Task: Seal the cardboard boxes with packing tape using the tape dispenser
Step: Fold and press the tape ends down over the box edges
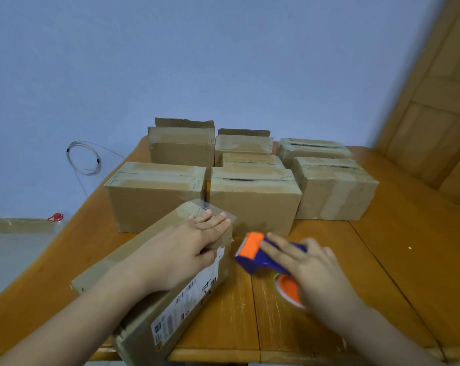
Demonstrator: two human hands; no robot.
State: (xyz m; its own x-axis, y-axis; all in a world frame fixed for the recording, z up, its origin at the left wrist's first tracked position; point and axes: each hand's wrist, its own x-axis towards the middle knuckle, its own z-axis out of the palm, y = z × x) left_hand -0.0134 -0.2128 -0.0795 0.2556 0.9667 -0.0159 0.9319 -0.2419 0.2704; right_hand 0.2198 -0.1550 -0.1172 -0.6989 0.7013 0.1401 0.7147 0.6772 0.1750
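Quick look from my remote seat. The long box (154, 286) lies on the table (382, 260) at about 7 o'clock in my view, running diagonally from the near edge up toward the middle. It has a white label (186, 299) on the side facing right. There's a strip of clear tape (210, 207) over its far top edge.

My left hand (186, 244) is flat on top of that far end. The fingers are straight and pressing down right by the tape, and the thumb hangs over the right side by the label's corner. So it's spread flat, not grabbing anything.

The dispenser (258, 256) is just off the box's far end, at its 3 o'clock. It's close to the box, but I can't tell if it's touching. It has a blue body, an orange front pointing toward 11 o'clock, and an orange roll hub under my palm. My right hand (313, 268) grips it, with fingers laid along the top of the blue body. That bit is blurry, so I can't tell whether the dispenser sits on the table or just above it.

The back boxes (255, 202) are at 12 o'clock, seven in a tight cluster. The two furthest on the left have a flap standing up, and the others show tape along their top seams.

A loop of wire (83, 158) hangs on the blue wall (223, 62) at 10 o'clock, and there's a wooden door (435, 114) at 2 o'clock.
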